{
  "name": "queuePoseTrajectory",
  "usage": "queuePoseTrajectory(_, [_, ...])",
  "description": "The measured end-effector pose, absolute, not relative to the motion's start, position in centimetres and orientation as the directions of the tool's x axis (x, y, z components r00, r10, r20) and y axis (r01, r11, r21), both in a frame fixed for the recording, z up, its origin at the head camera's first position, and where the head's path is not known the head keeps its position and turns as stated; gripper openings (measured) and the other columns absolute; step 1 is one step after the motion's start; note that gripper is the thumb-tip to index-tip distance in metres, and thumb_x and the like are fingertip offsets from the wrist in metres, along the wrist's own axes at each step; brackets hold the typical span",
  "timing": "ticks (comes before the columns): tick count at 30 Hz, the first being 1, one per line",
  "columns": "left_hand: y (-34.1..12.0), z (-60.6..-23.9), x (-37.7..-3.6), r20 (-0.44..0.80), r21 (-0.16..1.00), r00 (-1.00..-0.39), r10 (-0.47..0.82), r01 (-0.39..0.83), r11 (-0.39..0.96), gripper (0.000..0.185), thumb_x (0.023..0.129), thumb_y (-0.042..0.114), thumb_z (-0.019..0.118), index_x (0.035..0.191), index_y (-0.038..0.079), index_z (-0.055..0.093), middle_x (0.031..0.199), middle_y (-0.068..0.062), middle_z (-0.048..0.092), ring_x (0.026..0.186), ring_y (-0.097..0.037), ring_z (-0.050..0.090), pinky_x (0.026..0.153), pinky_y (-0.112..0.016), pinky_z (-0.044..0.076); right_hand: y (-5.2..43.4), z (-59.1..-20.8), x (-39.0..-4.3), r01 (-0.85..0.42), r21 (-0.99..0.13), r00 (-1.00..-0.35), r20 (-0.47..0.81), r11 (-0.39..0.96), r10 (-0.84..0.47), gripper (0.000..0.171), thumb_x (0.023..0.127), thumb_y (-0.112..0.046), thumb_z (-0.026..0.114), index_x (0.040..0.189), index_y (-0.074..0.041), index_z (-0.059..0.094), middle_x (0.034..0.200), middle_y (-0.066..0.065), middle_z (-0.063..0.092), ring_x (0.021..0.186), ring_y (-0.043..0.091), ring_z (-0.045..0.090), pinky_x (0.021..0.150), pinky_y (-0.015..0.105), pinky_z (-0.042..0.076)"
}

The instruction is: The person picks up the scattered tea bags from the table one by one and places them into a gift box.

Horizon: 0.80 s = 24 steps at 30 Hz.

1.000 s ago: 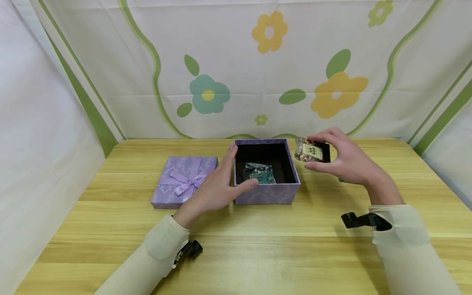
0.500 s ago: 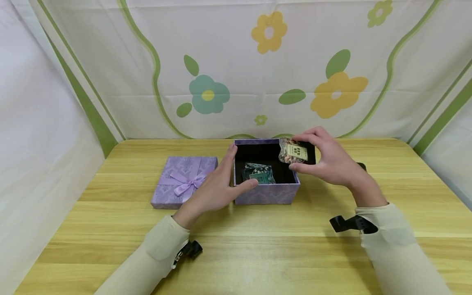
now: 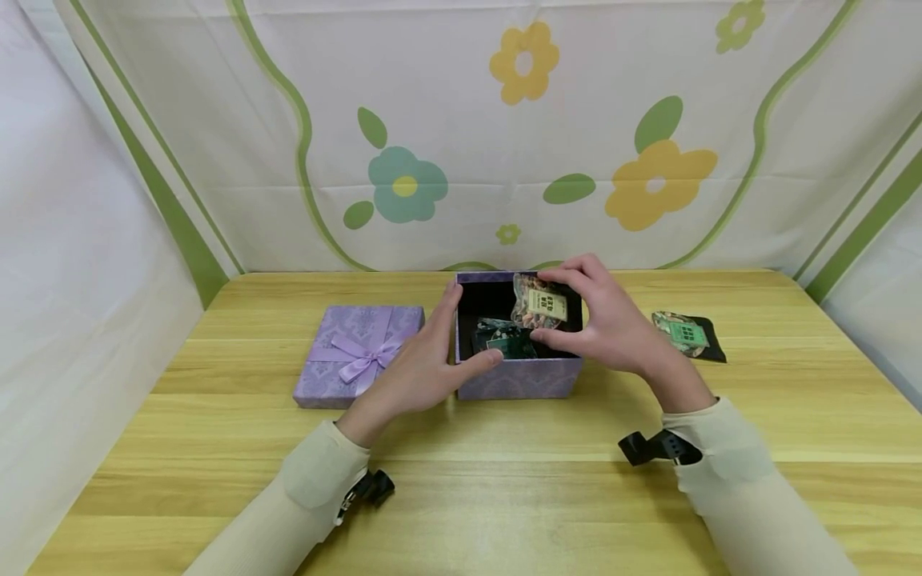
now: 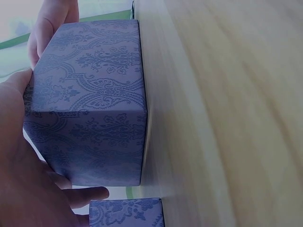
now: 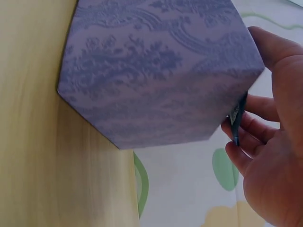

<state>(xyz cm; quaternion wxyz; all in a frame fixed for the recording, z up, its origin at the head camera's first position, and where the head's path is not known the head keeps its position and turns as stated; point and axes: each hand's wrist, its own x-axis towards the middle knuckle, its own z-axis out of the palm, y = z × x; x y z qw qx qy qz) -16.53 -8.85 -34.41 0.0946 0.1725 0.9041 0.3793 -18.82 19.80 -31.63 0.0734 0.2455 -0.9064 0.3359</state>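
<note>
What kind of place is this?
Maybe a little indoor booth set up for recording: there's a wood-grain table, flower-printed cloth hanging behind it, and black wrist gadgets.

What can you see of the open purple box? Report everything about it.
The box looks like patterned cardboard, purple outside, black inside. It stands upright on the wooden table, right of the bow-topped lid. Dark green packets lie inside. The left hand touches its rim; the right hand holds another packet at its opening.
</note>
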Motion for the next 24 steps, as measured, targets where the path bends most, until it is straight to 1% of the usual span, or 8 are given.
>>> queuePoseTrajectory(4, [-8.9, -34.5, -16.5, -0.035, 0.717, -0.922, 0.385, 0.245, 0.652, 0.11, 0.09, 0.086, 0.056, 0.167, 0.046, -0.012, 0.178, 0.018, -0.006, 0.164, -0.035, 0.022, 0.125, -0.072, 0.025, 19.2, -31.9, -18.7, -0.52, -0.574, -0.853, 0.309, 0.632, -0.421, 0.073, 0.087, -0.027, 0.089, 0.15, -0.008, 0.058, 0.135, 0.013, 0.049, 0.131, 0.032, 0.051, 0.113, 0.059, 0.042])
queuePoseTrajectory(11, [-8.8, -34.5, -16.5, -0.033, 0.717, -0.922, 0.386, 0.247, 0.652, 0.11, 0.089, 0.087, 0.055, 0.167, 0.047, -0.012, 0.178, 0.018, -0.005, 0.164, -0.035, 0.023, 0.124, -0.072, 0.027, 18.2, -32.1, -18.7, -0.534, -0.579, -0.843, 0.307, 0.616, -0.442, 0.076, 0.087, -0.028, 0.09, 0.152, -0.008, 0.057, 0.139, 0.013, 0.048, 0.133, 0.032, 0.05, 0.115, 0.058, 0.042])
queuePoseTrajectory(17, [-8.8, -34.5, -16.5, -0.034, 0.721, -0.921, 0.389, 0.246, 0.648, 0.11, 0.089, 0.087, 0.055, 0.167, 0.047, -0.012, 0.178, 0.017, -0.004, 0.164, -0.034, 0.022, 0.124, -0.071, 0.028, 17.9, -32.3, -18.7, -0.526, -0.593, -0.844, 0.276, 0.609, -0.46, 0.078, 0.087, -0.027, 0.09, 0.154, -0.007, 0.055, 0.144, 0.012, 0.047, 0.135, 0.031, 0.049, 0.116, 0.058, 0.042])
queuePoseTrajectory(24, [-8.9, -34.5, -16.5, -0.033, 0.719, -0.921, 0.389, 0.249, 0.649, 0.11, 0.09, 0.087, 0.055, 0.168, 0.046, -0.012, 0.178, 0.017, -0.006, 0.164, -0.034, 0.022, 0.124, -0.071, 0.028, 17.7, -32.3, -18.7, -0.508, -0.592, -0.851, 0.234, 0.626, -0.469, 0.079, 0.088, -0.027, 0.09, 0.155, -0.006, 0.053, 0.148, 0.012, 0.044, 0.137, 0.031, 0.047, 0.118, 0.058, 0.041])
